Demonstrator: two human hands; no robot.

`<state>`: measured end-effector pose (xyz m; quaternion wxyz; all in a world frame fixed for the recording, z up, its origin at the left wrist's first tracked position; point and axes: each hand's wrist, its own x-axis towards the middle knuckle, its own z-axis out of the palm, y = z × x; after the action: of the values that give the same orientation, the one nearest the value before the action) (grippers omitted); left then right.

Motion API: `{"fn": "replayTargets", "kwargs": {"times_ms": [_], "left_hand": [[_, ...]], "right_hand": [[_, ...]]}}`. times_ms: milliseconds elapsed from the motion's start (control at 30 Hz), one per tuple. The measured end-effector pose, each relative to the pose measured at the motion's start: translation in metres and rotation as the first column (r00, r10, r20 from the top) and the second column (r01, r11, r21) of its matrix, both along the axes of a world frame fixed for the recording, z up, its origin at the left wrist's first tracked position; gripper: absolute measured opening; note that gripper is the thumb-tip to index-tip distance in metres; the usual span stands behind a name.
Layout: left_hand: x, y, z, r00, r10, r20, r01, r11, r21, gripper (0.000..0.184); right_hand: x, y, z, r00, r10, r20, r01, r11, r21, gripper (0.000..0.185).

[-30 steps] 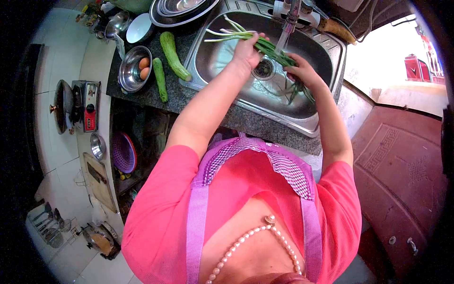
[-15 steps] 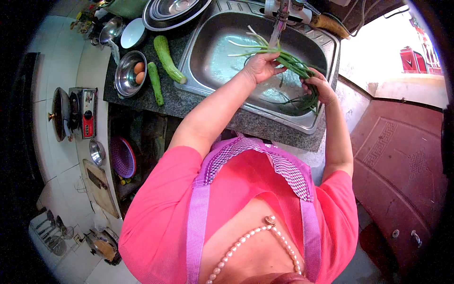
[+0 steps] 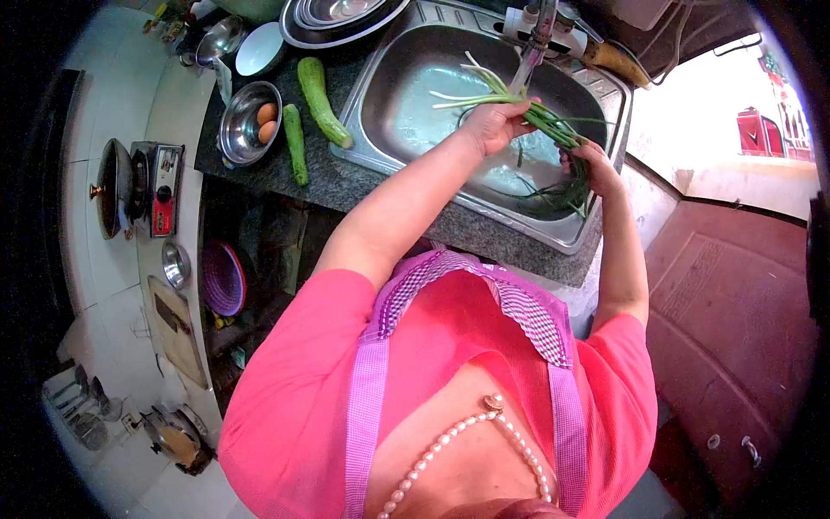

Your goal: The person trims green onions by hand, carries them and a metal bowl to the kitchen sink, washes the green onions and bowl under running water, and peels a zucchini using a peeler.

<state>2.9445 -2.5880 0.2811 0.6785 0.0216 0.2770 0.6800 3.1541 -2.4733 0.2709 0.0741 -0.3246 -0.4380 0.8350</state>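
A bunch of green onions stretches across the sink under the faucet, its white ends to the left and its dark green tops hanging down to the right. My left hand is closed around the bunch near the white ends. Further along, my right hand grips the green part, its fingertips partly hidden by the leaves. Water runs from the faucet onto the stalks. Beneath them, the metal sink has water in its basin.
Left of the sink lie a large green squash and a smaller green vegetable. Beside them a metal bowl holds two brown eggs. A white bowl and stacked metal basins stand behind. A gas stove is further left.
The view has shifted slightly, so the counter things appear a little further right. Both hands keep hold of the green onions under the water, with only small movement.
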Motion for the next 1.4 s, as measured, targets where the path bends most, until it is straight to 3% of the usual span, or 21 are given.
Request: {"fn": "replayTargets", "kwargs": {"times_ms": [133, 167, 267, 300, 400, 433, 533, 567, 700, 833, 933, 1033, 1133, 1167, 1267, 1300, 1400], "left_hand": [[-0.006, 0.006, 0.004, 0.96, 0.158, -0.229, -0.175, 0.983, -0.055, 0.024], [-0.012, 0.007, 0.006, 0.928, 0.152, -0.339, -0.212, 0.966, -0.147, 0.016], [-0.021, 0.017, -0.004, 0.821, 0.333, -0.464, -0.449, 0.878, -0.164, 0.013], [-0.026, 0.021, -0.02, 0.805, 0.325, -0.497, -0.462, 0.868, -0.181, 0.013], [-0.025, 0.031, -0.03, 0.921, 0.335, -0.198, -0.366, 0.919, -0.144, 0.014], [-0.018, 0.024, -0.008, 0.951, 0.307, -0.017, -0.307, 0.945, -0.113, 0.017], [-0.016, 0.013, 0.008, 0.92, 0.03, 0.39, -0.09, 0.987, 0.136, 0.02], [-0.012, 0.013, 0.014, 0.938, 0.004, 0.346, -0.043, 0.994, 0.104, 0.017], [-0.005, 0.012, -0.006, 0.951, -0.129, 0.281, 0.062, 0.97, 0.234, 0.018], [0.004, 0.013, -0.01, 1.0, -0.001, 0.019, -0.003, 0.981, 0.192, 0.019], [0.001, 0.014, -0.007, 0.999, 0.037, -0.028, -0.034, 0.995, 0.096, 0.016], [-0.014, 0.009, -0.002, 0.991, 0.06, -0.118, -0.058, 0.998, 0.019, 0.011], [-0.032, 0.007, -0.001, 0.982, 0.175, -0.069, -0.168, 0.982, 0.09, 0.01], [-0.041, 0.006, 0.0, 0.983, 0.181, -0.02, -0.177, 0.977, 0.12, 0.011], [-0.063, -0.003, 0.021, 0.942, 0.294, -0.16, -0.283, 0.955, 0.083, 0.015], [-0.072, -0.003, 0.026, 0.918, 0.332, -0.218, -0.33, 0.943, 0.049, 0.012], [-0.096, -0.009, 0.039, 0.848, 0.397, -0.35, -0.389, 0.916, 0.096, 0.009]], "right_hand": [[-0.007, -0.004, 0.004, 0.997, 0.066, 0.047, -0.067, 0.998, 0.012, 0.021], [-0.012, -0.008, 0.001, 0.997, 0.068, 0.038, -0.069, 0.997, 0.033, 0.02], [-0.032, -0.023, 0.004, 0.994, 0.105, 0.032, -0.105, 0.994, 0.012, 0.02], [-0.038, -0.03, 0.015, 0.99, 0.139, -0.013, -0.139, 0.99, -0.02, 0.024], [-0.042, -0.034, 0.017, 0.985, 0.154, -0.073, -0.16, 0.983, -0.084, 0.026], [-0.039, -0.03, 0.016, 0.982, 0.168, -0.087, -0.179, 0.975, -0.134, 0.026], [-0.014, -0.014, 0.006, 0.987, 0.017, -0.159, -0.07, 0.939, -0.337, 0.025], [-0.004, -0.009, -0.004, 0.981, -0.042, -0.192, -0.035, 0.923, -0.382, 0.025], [0.014, -0.008, -0.001, 0.967, -0.062, -0.248, -0.043, 0.918, -0.395, 0.025], [0.018, -0.012, -0.003, 0.972, -0.084, -0.22, -0.009, 0.92, -0.391, 0.025], [0.011, -0.015, -0.006, 0.981, -0.123, -0.149, 0.061, 0.928, -0.368, 0.024], [-0.01, -0.017, -0.005, 0.979, -0.068, -0.192, -0.01, 0.925, -0.379, 0.023], [-0.034, -0.019, 0.0, 0.983, -0.004, -0.184, -0.062, 0.934, -0.351, 0.023], [-0.042, -0.017, -0.002, 0.965, 0.054, -0.257, -0.136, 0.94, -0.313, 0.024], [-0.073, -0.026, 0.016, 0.993, 0.038, -0.11, -0.058, 0.98, -0.189, 0.024], [-0.082, -0.023, 0.018, 0.97, 0.149, -0.191, -0.166, 0.983, -0.078, 0.029], [-0.102, -0.029, 0.028, 0.956, 0.271, -0.11, -0.256, 0.957, 0.133, 0.035]]}}
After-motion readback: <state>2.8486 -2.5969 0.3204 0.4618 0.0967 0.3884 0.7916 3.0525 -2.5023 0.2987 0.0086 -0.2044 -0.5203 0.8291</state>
